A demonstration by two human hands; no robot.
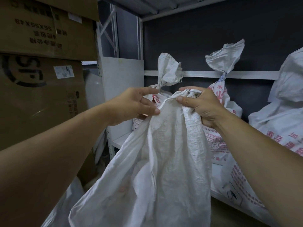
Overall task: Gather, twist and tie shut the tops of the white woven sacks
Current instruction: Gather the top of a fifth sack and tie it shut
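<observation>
Head view, nearest first: the untied white woven sack (164, 161) hangs slack before the shelf's front edge, its mouth held up by both hands. The left hand (136, 107) pinches the hem between thumb and fingers (153, 110). The right hand (200, 105) curls round a bunched stretch of rim. The cloth looks thin, soft and probably slick, so take hold just below the hem. Beyond, two tied sacks (168, 71) stand on the shelf (121, 141).
</observation>
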